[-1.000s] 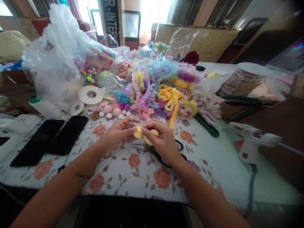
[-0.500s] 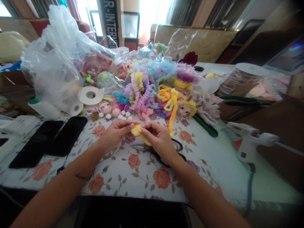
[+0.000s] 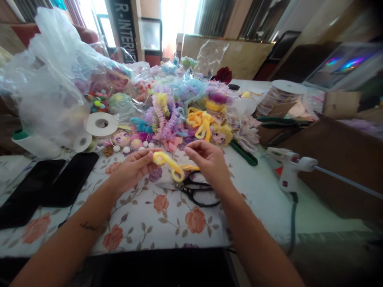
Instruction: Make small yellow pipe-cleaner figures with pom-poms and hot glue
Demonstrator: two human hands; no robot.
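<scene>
My left hand (image 3: 131, 169) pinches the coiled end of a yellow fuzzy pipe cleaner (image 3: 172, 169) above the floral tablecloth (image 3: 155, 215). The strand loops down and runs right to my right hand (image 3: 209, 161), whose curled fingers grip its other end. Black scissors (image 3: 191, 189) lie on the cloth just under the loop. A heap of coloured frills, ribbons and small doll heads (image 3: 182, 115) sits right behind my hands.
Two black phones (image 3: 48, 187) lie at the left. Rolls of white tape (image 3: 100, 125) and clear plastic bags (image 3: 50, 87) stand at the back left. A white glue gun (image 3: 287, 167) with its cord rests at the right, beside green pliers (image 3: 281, 121) and a ribbon spool (image 3: 284, 93).
My hands have drawn apart and the yellow pipe cleaner, bunched between them before, now stretches out in a loop. The view has shifted to the right, uncovering the scissors.
</scene>
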